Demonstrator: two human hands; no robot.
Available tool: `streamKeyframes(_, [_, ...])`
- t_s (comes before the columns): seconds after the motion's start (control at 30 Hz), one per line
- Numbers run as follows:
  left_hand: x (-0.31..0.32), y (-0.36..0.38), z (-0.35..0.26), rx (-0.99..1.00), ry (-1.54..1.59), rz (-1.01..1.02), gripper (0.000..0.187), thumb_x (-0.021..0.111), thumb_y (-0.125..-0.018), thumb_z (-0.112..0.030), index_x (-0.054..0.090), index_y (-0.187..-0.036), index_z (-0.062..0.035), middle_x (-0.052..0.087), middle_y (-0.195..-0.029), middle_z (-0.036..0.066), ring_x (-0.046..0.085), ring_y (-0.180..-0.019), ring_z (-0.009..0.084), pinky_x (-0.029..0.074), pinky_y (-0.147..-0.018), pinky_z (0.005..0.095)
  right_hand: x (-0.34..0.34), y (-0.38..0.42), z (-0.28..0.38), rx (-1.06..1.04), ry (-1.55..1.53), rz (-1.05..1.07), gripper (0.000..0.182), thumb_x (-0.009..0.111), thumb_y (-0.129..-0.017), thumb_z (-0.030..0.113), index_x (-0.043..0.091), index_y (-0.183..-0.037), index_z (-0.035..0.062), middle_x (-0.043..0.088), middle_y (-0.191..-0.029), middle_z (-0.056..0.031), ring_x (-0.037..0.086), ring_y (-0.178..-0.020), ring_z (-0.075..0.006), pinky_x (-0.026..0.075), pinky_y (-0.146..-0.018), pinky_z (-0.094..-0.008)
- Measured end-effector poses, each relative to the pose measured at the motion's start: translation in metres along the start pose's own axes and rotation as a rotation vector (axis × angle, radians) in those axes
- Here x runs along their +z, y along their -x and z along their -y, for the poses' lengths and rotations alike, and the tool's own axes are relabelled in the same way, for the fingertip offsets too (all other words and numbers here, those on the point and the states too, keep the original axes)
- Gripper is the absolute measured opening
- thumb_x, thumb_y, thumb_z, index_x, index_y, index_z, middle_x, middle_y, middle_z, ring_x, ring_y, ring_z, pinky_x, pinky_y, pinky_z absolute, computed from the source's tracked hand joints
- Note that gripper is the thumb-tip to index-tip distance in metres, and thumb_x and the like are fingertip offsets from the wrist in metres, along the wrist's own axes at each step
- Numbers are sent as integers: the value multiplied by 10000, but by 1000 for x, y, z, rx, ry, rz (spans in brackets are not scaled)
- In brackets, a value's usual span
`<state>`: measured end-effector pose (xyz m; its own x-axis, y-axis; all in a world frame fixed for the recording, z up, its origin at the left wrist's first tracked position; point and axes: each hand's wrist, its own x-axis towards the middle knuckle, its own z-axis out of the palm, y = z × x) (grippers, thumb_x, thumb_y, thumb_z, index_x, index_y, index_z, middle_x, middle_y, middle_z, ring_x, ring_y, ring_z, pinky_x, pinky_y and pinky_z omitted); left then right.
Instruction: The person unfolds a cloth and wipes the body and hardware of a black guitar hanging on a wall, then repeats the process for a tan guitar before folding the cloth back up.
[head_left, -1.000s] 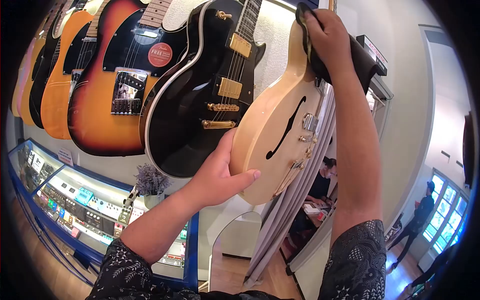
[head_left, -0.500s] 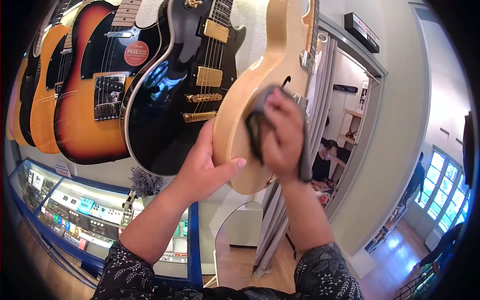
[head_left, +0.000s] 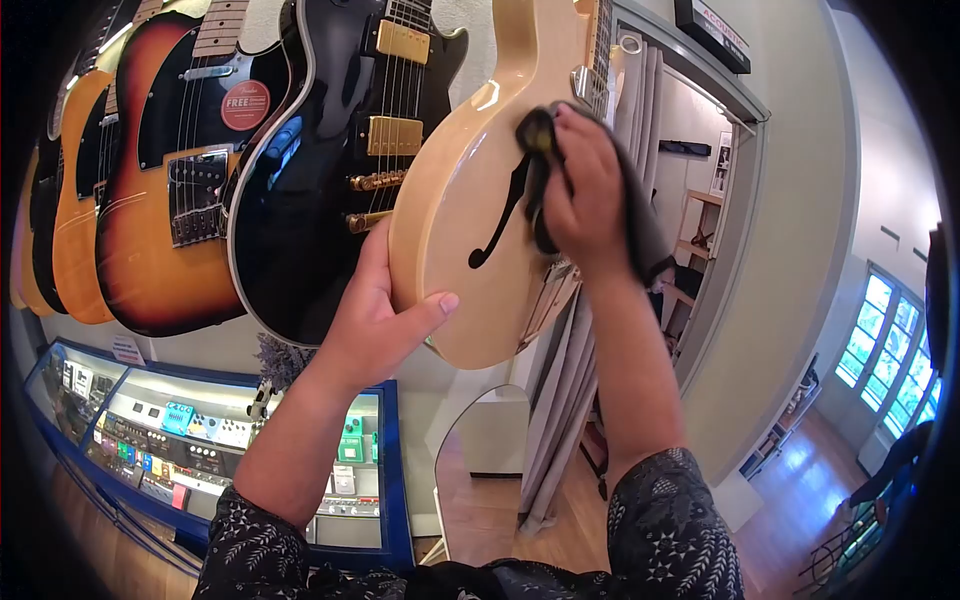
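Note:
A cream hollow-body guitar (head_left: 455,210) with an f-hole hangs on the wall at the centre. My left hand (head_left: 375,320) grips its lower edge, thumb across the front. My right hand (head_left: 585,190) presses a dark grey cloth (head_left: 640,230) against the guitar's top, right of the f-hole and over the bridge area. The cloth drapes down past my wrist. The guitar's neck runs out of view at the top.
A black guitar (head_left: 320,180) with gold hardware hangs just left of the cream one, then a sunburst guitar (head_left: 170,200) and several more. Below stands a lit glass showcase (head_left: 200,450) of pedals. A grey curtain (head_left: 565,400) and doorway lie to the right, windows (head_left: 880,340) farther right.
My right hand with the cloth swept from the guitar's upper edge down to its lower body, then back up beside the f-hole. My left hand kept its hold on the lower edge.

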<state>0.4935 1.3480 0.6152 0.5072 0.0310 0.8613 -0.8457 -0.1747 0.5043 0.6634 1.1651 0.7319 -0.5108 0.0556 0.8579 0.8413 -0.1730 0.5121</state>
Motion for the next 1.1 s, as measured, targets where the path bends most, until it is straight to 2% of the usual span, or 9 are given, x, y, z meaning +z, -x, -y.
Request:
streamKeyframes(0.17, [-3,1,-3,-13,-1,6,817,712,-927,-22,252,-1602,-18,479,-1482,127,478,-1369,192,410,-1158,387,-19,-18,-4,-20,39,110,285,638,-838,-56,671,-1120,-76,661,-1225,-234,632,-1172,-434,504,-1050,-455])
streamKeyframes(0.2, [-3,0,-4,-13,-4,14,819,711,-927,-22,250,-1603,-17,478,-1484,127,477,-1370,193,410,-1159,388,-21,-18,-3,-84,30,110,274,659,-825,-49,671,-1097,-76,659,-1179,-220,632,-1127,-423,511,-1003,-454])
streamKeyframes(0.4, [0,-1,-1,-6,-12,4,834,711,-925,-29,236,-1611,-14,479,-1482,129,475,-1377,197,406,-1164,392,-34,-26,8,-145,81,211,224,667,-823,-33,694,-1044,-41,661,-1077,-179,631,-1054,-387,514,-910,-451])
streamKeyframes(0.53, [2,-1,-1,3,-4,5,837,711,-926,-30,233,-1613,-17,477,-1488,130,474,-1381,201,408,-1165,395,-44,-26,20,-215,78,356,206,651,-844,-39,682,-1047,-44,643,-1067,-172,624,-1030,-389,500,-938,-457])
streamKeyframes(0.63, [3,-1,1,-13,-14,-4,842,711,-925,-23,227,-1614,-17,475,-1494,132,474,-1386,204,412,-1163,394,-40,-11,37,-192,43,407,206,649,-836,-40,674,-1040,-40,634,-1053,-173,619,-1016,-391,497,-923,-465])
streamKeyframes(0.67, [4,-1,2,-21,-7,-4,843,711,-925,-21,226,-1614,-17,475,-1495,133,474,-1387,205,413,-1162,393,-44,-9,40,-139,54,424,237,669,-810,0,681,-1046,-6,646,-1063,-158,620,-1039,-374,517,-897,-458])
streamKeyframes(0.77, [8,-1,2,-14,26,7,839,707,-925,-10,226,-1612,-14,474,-1498,134,473,-1390,205,416,-1161,387,-40,7,51,-10,2,334,261,669,-801,-11,680,-1062,-15,644,-1060,-158,622,-1029,-380,518,-904,-458])
streamKeyframes(0.97, [11,0,1,15,29,20,819,701,-941,-19,229,-1610,-12,471,-1504,127,471,-1389,197,413,-1163,384,-40,30,76,-54,13,251,298,679,-775,-32,679,-1072,-52,652,-1072,-172,648,-959,-376,527,-873,-465])
streamKeyframes(1.1, [9,1,3,20,25,14,809,701,-952,-34,231,-1610,-17,470,-1508,122,467,-1389,193,403,-1169,384,-38,46,91,-102,-62,335,316,696,-763,-19,684,-1076,-54,653,-1063,-161,663,-939,-360,540,-841,-456])
